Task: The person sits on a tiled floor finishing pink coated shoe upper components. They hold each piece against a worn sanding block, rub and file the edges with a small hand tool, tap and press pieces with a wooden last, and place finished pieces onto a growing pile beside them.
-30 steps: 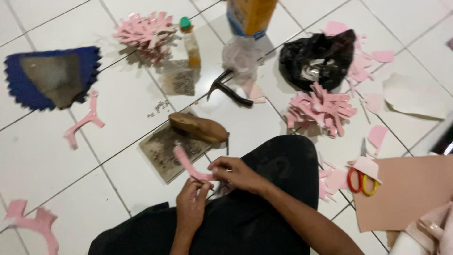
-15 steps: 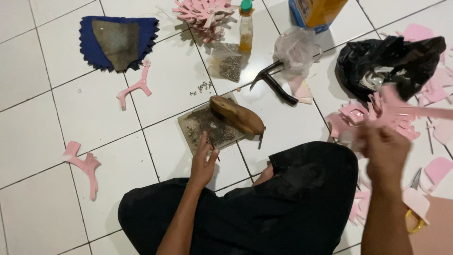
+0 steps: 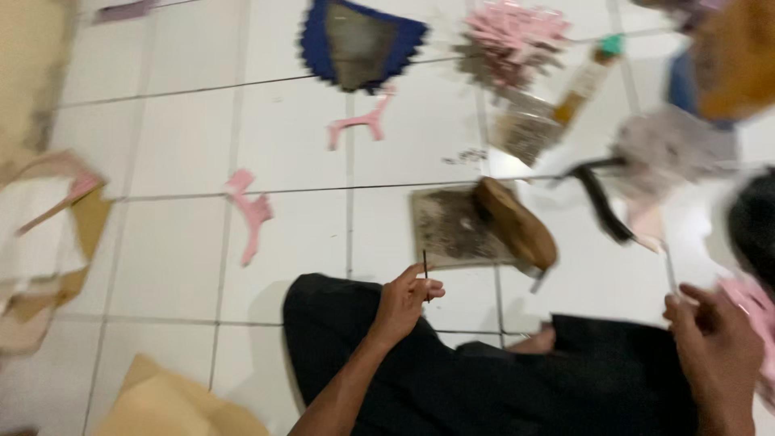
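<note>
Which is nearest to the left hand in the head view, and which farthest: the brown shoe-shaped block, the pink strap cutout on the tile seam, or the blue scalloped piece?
From the left hand:
1. Brown shoe-shaped block, just up and to its right, on a dark mat.
2. Pink strap cutout, out to the left on the tile seam.
3. Blue scalloped piece, far up at the top of the floor.

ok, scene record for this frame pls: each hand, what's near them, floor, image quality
left hand: pinches a thin dark stick, held upright over the lap
right hand: at the right edge; fingers curled, contents unclear
near hands: brown wooden block on a dirty square pad
floor: white tiles; pink cutouts, blue scalloped piece, small bottle
lap: black cloth
image: motion-blurred
</note>
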Action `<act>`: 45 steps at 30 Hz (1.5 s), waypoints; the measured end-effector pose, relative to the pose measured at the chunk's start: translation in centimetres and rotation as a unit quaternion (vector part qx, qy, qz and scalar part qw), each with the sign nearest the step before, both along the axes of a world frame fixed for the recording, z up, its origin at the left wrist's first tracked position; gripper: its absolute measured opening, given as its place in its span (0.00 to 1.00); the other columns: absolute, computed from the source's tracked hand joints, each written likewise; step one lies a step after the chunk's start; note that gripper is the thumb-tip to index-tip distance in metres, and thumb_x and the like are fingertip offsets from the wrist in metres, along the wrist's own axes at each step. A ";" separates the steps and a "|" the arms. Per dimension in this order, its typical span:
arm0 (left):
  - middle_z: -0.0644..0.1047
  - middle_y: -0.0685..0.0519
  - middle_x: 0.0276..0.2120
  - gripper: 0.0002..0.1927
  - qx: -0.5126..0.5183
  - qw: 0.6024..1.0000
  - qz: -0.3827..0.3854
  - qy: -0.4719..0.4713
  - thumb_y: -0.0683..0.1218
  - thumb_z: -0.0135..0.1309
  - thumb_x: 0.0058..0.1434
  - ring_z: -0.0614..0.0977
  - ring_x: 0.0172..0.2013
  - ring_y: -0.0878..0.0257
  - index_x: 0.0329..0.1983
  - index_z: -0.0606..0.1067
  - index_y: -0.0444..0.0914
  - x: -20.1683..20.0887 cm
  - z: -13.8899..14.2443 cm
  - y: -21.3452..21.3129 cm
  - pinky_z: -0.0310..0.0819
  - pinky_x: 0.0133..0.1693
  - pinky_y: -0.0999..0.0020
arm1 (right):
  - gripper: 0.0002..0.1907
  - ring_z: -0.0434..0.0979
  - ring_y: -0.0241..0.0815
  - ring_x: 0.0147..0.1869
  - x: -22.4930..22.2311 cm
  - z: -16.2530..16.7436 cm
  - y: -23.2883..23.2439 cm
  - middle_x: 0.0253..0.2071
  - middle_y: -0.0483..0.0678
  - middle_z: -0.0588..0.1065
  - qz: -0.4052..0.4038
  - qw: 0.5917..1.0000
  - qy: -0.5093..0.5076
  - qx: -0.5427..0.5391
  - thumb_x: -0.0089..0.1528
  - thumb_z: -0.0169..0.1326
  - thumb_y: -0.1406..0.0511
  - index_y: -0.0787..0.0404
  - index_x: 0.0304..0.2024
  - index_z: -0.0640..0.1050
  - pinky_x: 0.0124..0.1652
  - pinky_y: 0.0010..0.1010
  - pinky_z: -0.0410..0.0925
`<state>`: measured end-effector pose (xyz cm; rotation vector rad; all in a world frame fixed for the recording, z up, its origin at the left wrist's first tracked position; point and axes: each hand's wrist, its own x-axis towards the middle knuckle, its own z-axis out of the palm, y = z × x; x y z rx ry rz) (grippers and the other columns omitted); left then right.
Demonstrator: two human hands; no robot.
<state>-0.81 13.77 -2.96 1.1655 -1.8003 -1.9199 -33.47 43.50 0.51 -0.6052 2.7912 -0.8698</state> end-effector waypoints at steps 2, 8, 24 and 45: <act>0.84 0.50 0.37 0.10 0.000 0.988 0.111 0.110 0.42 0.49 0.69 0.87 0.40 0.66 0.52 0.72 0.38 3.4 0.4 -3.9 0.81 0.42 0.70 | 0.21 0.81 0.42 0.39 1.6 -0.9 -5.9 0.36 0.55 0.82 0.087 0.989 -0.112 -0.029 0.69 0.59 0.60 0.65 0.60 0.80 0.40 0.32 0.72; 0.81 0.51 0.37 0.11 -0.315 0.851 0.380 -0.179 0.43 0.57 0.60 0.82 0.38 0.56 0.45 0.81 0.39 16.5 -0.4 -17.2 0.76 0.42 0.58 | 0.21 0.83 0.40 0.40 5.6 -9.0 -17.3 0.34 0.54 0.83 0.241 0.960 -0.134 0.037 0.63 0.63 0.59 0.62 0.55 0.81 0.43 0.33 0.73; 0.77 0.51 0.32 0.11 -0.333 0.842 0.383 -0.183 0.41 0.66 0.57 0.80 0.33 0.55 0.38 0.75 0.36 20.4 -1.3 -25.1 0.75 0.36 0.57 | 0.16 0.84 0.39 0.33 7.3 -13.4 -18.2 0.31 0.51 0.82 0.265 0.964 -0.006 -0.018 0.59 0.66 0.62 0.57 0.50 0.83 0.40 0.29 0.75; 0.80 0.54 0.33 0.04 -0.035 0.956 0.213 0.199 0.41 0.59 0.65 0.78 0.31 0.71 0.39 0.77 0.34 -1.2 3.4 -4.4 0.71 0.31 0.71 | 0.15 0.80 0.41 0.41 17.7 -1.5 -27.8 0.40 0.54 0.80 0.224 0.851 -0.397 -0.261 0.66 0.56 0.65 0.70 0.51 0.78 0.39 0.32 0.74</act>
